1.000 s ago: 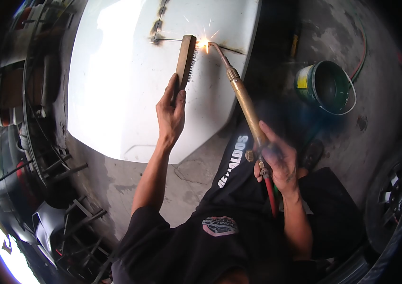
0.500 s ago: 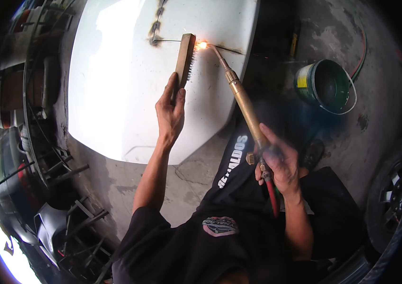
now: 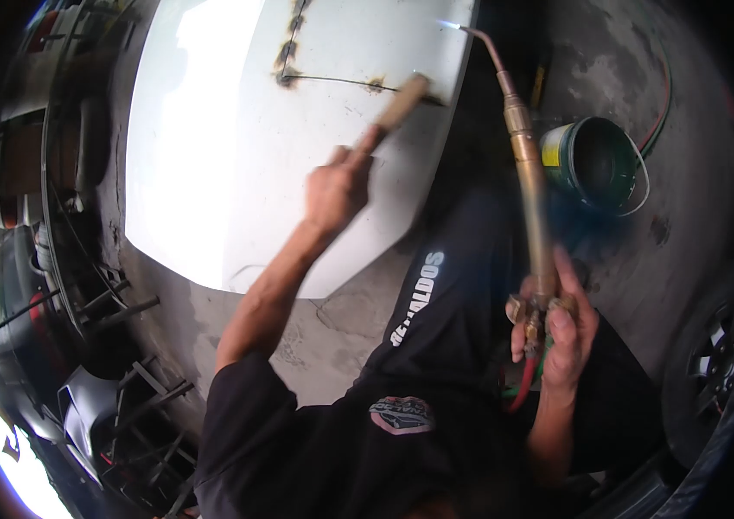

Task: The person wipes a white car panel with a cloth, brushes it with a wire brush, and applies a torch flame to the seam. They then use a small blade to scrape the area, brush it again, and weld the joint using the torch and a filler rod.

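Note:
My left hand (image 3: 338,190) is closed around the handle of a wooden wire brush (image 3: 403,102), whose far end lies over the right part of a cut line in a white car panel (image 3: 324,225). The brush is slightly blurred, and its bristles are hidden. Scorched weld spots (image 3: 287,62) run along the seam at the upper left, with a fresh spot (image 3: 375,85) beside the brush. My right hand (image 3: 564,324) grips a brass welding torch (image 3: 523,156) near its valve knobs. A small bluish flame burns at the torch tip, above the panel's right edge.
On the concrete floor at right stands a green bucket (image 3: 602,164) with a wire handle. Red and green hoses (image 3: 666,104) run behind it, and a car wheel (image 3: 713,372) is at far right. Metal racks (image 3: 138,398) with car parts line the left side.
The torch has swung up and right, off the seam, and the bright glow there is gone. The wire brush has tilted and moved right onto the seam.

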`<state>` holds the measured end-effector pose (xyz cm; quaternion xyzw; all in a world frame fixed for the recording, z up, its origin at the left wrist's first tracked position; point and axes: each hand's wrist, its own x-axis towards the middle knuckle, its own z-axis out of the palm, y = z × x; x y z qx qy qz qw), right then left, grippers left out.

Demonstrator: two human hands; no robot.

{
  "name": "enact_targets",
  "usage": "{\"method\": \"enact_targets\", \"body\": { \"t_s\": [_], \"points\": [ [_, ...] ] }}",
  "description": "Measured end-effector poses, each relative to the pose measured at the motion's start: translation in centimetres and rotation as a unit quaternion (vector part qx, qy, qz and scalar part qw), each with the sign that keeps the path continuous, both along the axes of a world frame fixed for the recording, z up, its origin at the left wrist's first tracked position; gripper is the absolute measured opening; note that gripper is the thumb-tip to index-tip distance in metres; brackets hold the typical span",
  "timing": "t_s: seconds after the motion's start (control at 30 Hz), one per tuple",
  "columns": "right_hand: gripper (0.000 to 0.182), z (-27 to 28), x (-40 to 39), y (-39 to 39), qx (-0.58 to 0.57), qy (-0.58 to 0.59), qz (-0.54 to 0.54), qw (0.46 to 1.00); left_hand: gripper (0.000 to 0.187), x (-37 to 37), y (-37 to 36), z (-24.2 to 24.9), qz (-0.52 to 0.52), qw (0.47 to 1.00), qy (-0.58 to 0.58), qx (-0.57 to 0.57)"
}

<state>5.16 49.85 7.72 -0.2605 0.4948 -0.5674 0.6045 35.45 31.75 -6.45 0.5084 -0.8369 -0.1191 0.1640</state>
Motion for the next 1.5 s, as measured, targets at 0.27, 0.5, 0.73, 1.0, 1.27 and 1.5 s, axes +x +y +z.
{"method": "enact_targets", "body": {
  "t_s": [0.27,0.5,0.73,1.0,1.27,1.5],
  "points": [
    [0.070,1.2,-0.3,0.7,-0.044,-0.032,0.001,0.999,0.064,-1.3,0.7,1.0,-0.007,1.000,-0.016,0.014],
    [0.070,1.4,0.8,0.6,-0.042,-0.047,0.020,0.998,0.064,-0.6,1.5,2.0,-0.010,1.000,-0.018,0.019],
    [0.070,1.9,0.8,0.2,-0.036,-0.048,0.034,0.998,0.062,1.6,0.6,2.3,0.077,0.995,-0.063,-0.018],
    [0.070,1.5,0.5,0.3,-0.026,-0.059,0.053,0.996,0.062,4.8,-1.2,2.0,0.098,0.992,-0.069,-0.042],
    [0.068,1.6,0.1,0.1,-0.059,-0.074,0.068,0.993,0.062,4.0,-1.0,2.7,0.151,0.986,-0.067,0.015],
    [0.065,0.4,-0.2,0.6,-0.047,-0.062,0.072,0.994,0.059,5.1,-1.7,2.4,0.104,0.991,-0.084,-0.013]
  ]
}}
